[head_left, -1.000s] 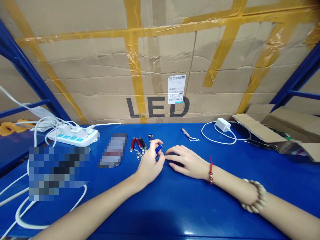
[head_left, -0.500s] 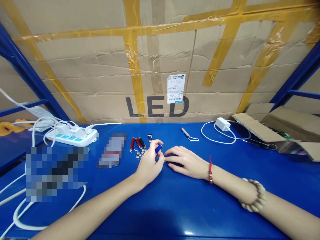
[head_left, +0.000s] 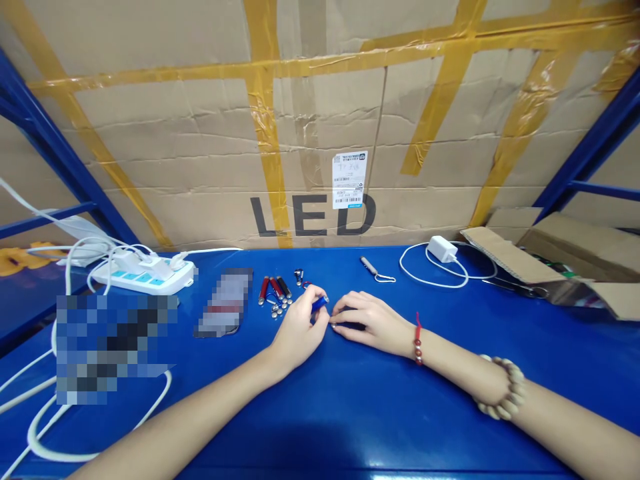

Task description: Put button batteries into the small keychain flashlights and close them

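the left hand [head_left: 304, 327] is curled around a small blue tube [head_left: 320, 304] and grips it. the blue tube is in the middle of the scene, with one end poking out toward the right. the right hand [head_left: 373, 320] is just beside it, with its fingers bent and pointing left. a tiny shiny bit [head_left: 334, 325] is at its fingertips, but i cannot tell if they pinch it or only touch it. a red string bracelet [head_left: 418, 343] and a bead bracelet [head_left: 509, 393] are on the right arm.

just left of the left hand are some red tubes [head_left: 263, 291] and a black tube [head_left: 285, 287], lying side by side. little round silver bits [head_left: 279, 308] sit at their near ends. a small dark piece [head_left: 299, 276] lies near them, on the far side. farther off to the right is a gray tube [head_left: 369, 266] with a metal clip [head_left: 385, 279].

on the left of the blue table [head_left: 390, 413] is a white power strip [head_left: 150, 275]. on the far right are a white plug [head_left: 442, 249] with a cord and an open box [head_left: 575, 250]. a big cardboard box [head_left: 200, 160] stands behind everything.
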{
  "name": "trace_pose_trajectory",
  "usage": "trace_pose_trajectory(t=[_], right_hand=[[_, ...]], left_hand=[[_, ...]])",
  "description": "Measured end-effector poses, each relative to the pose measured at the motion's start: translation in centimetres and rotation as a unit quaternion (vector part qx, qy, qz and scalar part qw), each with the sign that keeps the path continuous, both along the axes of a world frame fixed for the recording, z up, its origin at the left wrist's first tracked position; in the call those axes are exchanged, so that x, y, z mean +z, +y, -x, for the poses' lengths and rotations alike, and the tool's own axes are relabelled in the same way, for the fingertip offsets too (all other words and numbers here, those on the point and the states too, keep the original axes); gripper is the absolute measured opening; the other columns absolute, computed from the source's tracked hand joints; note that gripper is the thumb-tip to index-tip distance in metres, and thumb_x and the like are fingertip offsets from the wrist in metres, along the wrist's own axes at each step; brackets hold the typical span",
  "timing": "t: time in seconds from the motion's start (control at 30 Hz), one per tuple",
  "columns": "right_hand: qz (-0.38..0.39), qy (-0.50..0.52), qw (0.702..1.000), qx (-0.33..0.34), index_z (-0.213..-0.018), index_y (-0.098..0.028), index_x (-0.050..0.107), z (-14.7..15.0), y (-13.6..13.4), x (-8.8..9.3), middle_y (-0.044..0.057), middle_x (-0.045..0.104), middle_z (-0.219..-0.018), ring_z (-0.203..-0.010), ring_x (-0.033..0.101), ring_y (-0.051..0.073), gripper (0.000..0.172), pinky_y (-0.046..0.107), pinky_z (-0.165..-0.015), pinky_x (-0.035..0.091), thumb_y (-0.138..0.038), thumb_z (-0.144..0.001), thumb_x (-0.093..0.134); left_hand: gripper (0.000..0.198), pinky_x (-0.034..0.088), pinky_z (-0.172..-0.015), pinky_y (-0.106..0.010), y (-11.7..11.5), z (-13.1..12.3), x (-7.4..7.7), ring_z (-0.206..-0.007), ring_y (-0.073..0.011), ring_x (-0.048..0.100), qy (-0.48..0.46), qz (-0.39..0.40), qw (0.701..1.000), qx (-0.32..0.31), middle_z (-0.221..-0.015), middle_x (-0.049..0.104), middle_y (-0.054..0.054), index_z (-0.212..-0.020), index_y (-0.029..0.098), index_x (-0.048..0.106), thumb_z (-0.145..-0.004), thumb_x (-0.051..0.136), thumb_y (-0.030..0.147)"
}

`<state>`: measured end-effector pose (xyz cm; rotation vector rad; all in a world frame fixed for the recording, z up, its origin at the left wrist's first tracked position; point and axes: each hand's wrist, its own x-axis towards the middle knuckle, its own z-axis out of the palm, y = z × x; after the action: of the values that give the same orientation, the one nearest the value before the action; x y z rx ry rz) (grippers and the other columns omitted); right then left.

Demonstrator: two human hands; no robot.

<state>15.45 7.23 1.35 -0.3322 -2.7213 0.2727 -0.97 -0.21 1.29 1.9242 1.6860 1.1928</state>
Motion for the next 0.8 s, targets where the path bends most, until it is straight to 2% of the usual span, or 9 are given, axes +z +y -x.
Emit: trace_pose_trajectory(t=[0.6,0.8], right_hand=[[0.054,0.044,0.997,0.013,-0.088,-0.018,0.061,0.20,0.38,-0.18,0.004,0.063,-0.093,-0.089,0.055,0.016,0.013,0.030,-0.081,0.044,-0.028,-0.084,0.054],[0.068,0.061,0.996,0.016,-0.086,-0.018,0.062,0.14,0.55,-0.41,0.005,0.063,-0.090,-0.086,0.055,0.016,0.013,0.029,-0.077,0.046,-0.028,-0.083,0.056]], left_hand=[[0.013,0.040,-0.069,-0.025,-0.01,0.04,0.13,-0.075,-0.0142,0.053,0.024,-0.010,1.000,-0.005,-0.079,0.053,0.000,-0.082,0.020,0.043,-0.075,0.039,0.009],[0.008,0.037,-0.061,-0.024,0.07,0.02,0.08,-0.063,-0.0125,0.047,0.037,0.002,0.999,0.012,-0.068,0.045,0.003,-0.076,0.020,0.039,-0.075,0.039,0.011]])
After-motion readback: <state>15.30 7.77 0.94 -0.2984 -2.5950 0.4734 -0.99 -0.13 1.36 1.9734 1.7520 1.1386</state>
